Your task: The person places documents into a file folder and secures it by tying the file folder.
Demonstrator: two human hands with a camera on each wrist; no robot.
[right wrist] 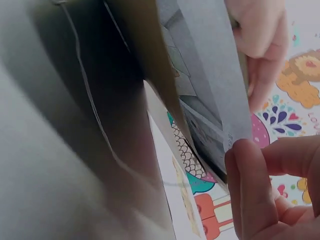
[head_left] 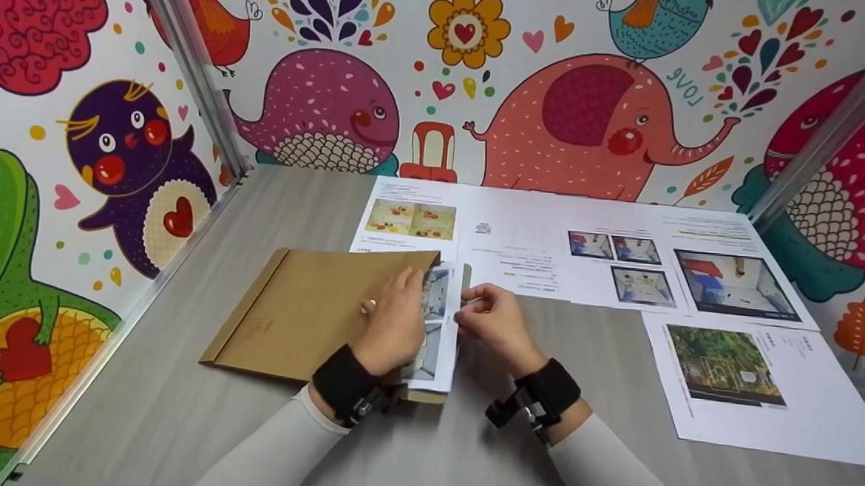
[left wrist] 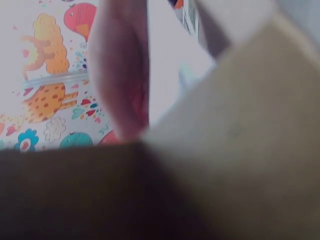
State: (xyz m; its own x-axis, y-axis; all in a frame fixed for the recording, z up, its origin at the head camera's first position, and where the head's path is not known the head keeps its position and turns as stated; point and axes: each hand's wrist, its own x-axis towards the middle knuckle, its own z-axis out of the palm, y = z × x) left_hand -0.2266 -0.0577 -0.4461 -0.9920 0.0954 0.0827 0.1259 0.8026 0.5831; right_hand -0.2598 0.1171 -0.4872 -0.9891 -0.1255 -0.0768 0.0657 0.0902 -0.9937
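Observation:
A brown kraft document envelope (head_left: 318, 304) is tilted up off the table at centre left, its open end to the right. Printed sheets (head_left: 439, 358) stick partly out of that end, a picture showing on the front one. My left hand (head_left: 396, 322) lies over the envelope's open edge and grips it with the sheets; some of its fingers are hidden. At the sheets' outer edge, my right hand (head_left: 499, 320) pinches the paper between thumb and fingers, seen close in the right wrist view, where a pale string (right wrist: 85, 75) hangs by the envelope.
Several printed pages (head_left: 521, 255) lie along the back of the grey table (head_left: 562, 457), and another page (head_left: 802, 396) lies at the right. Cartoon-patterned panels (head_left: 439, 125) with metal posts (head_left: 197, 68) enclose the back and sides.

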